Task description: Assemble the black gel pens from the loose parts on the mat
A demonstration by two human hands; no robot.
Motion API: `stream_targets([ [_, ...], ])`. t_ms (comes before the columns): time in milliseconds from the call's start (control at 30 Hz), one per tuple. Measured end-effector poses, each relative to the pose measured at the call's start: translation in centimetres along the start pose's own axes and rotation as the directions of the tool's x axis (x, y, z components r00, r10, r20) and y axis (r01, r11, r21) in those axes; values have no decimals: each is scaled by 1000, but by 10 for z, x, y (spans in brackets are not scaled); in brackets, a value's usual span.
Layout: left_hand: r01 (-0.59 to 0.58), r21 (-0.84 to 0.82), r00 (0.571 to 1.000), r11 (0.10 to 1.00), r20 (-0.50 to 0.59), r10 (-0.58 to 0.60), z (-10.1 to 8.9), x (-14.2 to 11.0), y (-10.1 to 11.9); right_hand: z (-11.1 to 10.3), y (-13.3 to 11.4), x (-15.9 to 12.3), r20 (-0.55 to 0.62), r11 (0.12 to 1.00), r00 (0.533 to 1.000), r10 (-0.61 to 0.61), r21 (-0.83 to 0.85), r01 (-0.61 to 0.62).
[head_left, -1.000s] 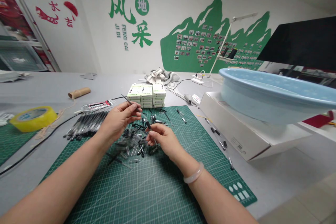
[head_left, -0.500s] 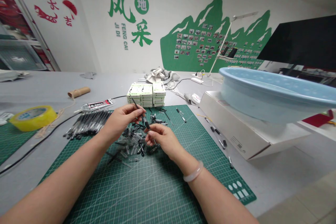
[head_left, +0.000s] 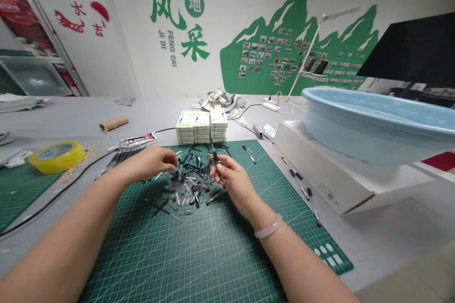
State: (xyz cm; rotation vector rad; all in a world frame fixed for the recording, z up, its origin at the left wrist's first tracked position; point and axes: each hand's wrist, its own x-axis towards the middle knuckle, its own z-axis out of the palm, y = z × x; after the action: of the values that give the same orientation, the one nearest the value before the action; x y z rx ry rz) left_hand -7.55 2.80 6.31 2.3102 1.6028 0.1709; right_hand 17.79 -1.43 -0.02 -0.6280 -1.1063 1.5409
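My right hand (head_left: 231, 177) is closed around a pen part (head_left: 215, 155) with a black grip and a narrow tip pointing up, held over the right side of a loose pile. My left hand (head_left: 158, 163) hovers at the pile's left side, its fingers bent downward and drawn together; whatever may be between them is too small to make out. The pile of pen parts (head_left: 194, 180), with clear pieces and black caps, lies on the green cutting mat (head_left: 213, 251). Behind my left wrist, a row of pens (head_left: 119, 160) is partly hidden.
Stacked small white boxes (head_left: 194, 128) stand behind the pile. On the right, a blue basin (head_left: 355, 125) rests on a white carton (head_left: 320, 175), with several loose pens (head_left: 300, 184) beside it. Yellow tape (head_left: 59, 156) and a black cable (head_left: 64, 187) lie left.
My left hand has moved left and away from my right hand, and the thin black rod it held no longer shows. My right hand has lifted slightly with the pen part. The view has shifted a little.
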Motion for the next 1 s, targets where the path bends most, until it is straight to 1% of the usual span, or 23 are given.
stream_targets([
  [67,56,117,998,992,30,-60,2,1,-13,-1,0,0,-17,1000,1000,6,2,-6],
  [133,109,185,993,977,24,-115,5,3,-24,-2,-1,0,-29,1000,1000,6,-10,-6],
  [200,139,212,990,967,6,-144,8,5,-31,-3,-1,1,-41,1000,999,1,-23,-2],
  [267,145,220,989,965,-14,-145,10,7,-34,-4,-1,1,-53,1000,999,-6,-25,4],
  [367,141,228,990,964,-32,-137,12,8,-37,-4,-1,2,-67,1000,998,-9,-24,7],
  [567,148,207,989,967,-26,-146,15,10,-43,-6,0,2,-78,1000,997,-5,-30,2],
  [767,166,229,986,959,-16,-167,17,9,-39,-7,1,3,-76,1000,997,0,-26,-2],
  [900,185,256,983,949,-37,-182,18,9,-39,-6,0,3,-85,1000,996,5,-18,-6],
  [1000,211,272,977,939,-77,-197,17,9,-39,-6,0,3,-85,1000,996,3,-23,-5],
])
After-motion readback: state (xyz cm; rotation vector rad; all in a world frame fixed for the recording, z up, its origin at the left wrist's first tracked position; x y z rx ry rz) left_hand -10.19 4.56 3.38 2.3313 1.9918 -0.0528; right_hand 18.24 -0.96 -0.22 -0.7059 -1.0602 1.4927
